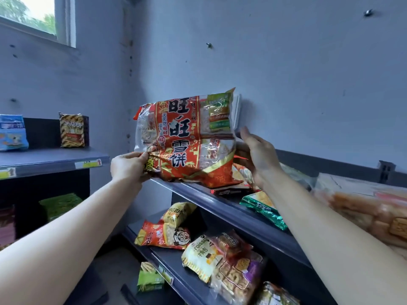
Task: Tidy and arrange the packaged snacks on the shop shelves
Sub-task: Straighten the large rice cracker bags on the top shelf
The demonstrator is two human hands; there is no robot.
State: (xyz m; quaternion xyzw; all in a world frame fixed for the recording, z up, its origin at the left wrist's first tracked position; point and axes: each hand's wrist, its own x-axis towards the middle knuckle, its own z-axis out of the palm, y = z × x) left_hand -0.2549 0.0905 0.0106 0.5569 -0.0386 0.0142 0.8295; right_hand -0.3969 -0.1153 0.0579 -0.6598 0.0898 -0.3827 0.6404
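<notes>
A large red and gold rice cracker bag (187, 137) stands upright at the left end of the top shelf (211, 201). My left hand (127, 166) pinches its lower left corner. At the bag's right edge is my right hand (257, 155), fingers straight and palm facing the bag; touch cannot be told. Behind the bag stands a white packet (237, 113) against the wall. More red packets (242, 172) lie flat behind my right hand, and a green-edged packet (264, 208) lies at the shelf's front edge.
On the lower shelf (167, 263) lie several loose snack bags, among them a red one (163, 235) and a croissant pack (202, 256). The shelf unit to the left (52, 159) holds a blue bag (12, 133) and a striped bag (71, 129). Clear-wrapped packs (370, 208) fill the right.
</notes>
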